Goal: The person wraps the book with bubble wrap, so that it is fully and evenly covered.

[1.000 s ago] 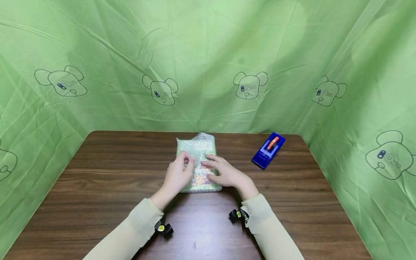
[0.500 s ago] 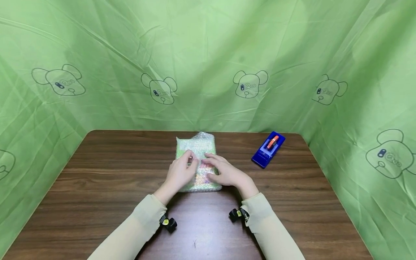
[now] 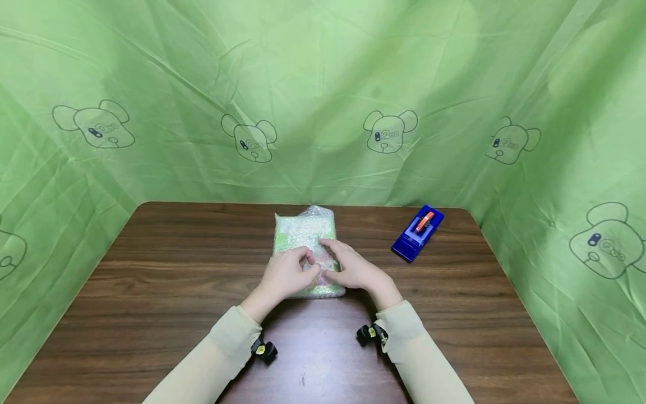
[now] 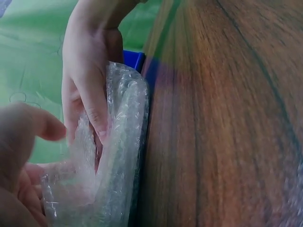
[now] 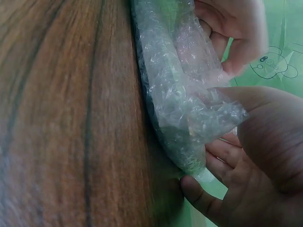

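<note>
A flat, light green package (image 3: 301,229) in clear bubble wrap lies near the table's back edge in the head view. My left hand (image 3: 286,276) is over its near part, thumb and forefinger pinched together. Both wrist views show a raised flap of bubble wrap (image 4: 81,156) at those fingertips. My right hand (image 3: 357,270) rests on the package's right side with its fingers spread and relaxed. Its thumb (image 5: 274,120) lies by a crumpled fold of the wrap in the right wrist view. The printing under the wrap is blurred.
To the right of the package lies a blue rectangular holder (image 3: 409,246) with an orange ring-like piece (image 3: 425,221) on it. A green fabric backdrop (image 3: 323,101) with bear outlines stands behind and beside the brown wooden table (image 3: 176,292).
My left hand has moved to the right and toward me across the package, closer to the right hand. The right hand, the package and the blue holder have stayed nearly in place.
</note>
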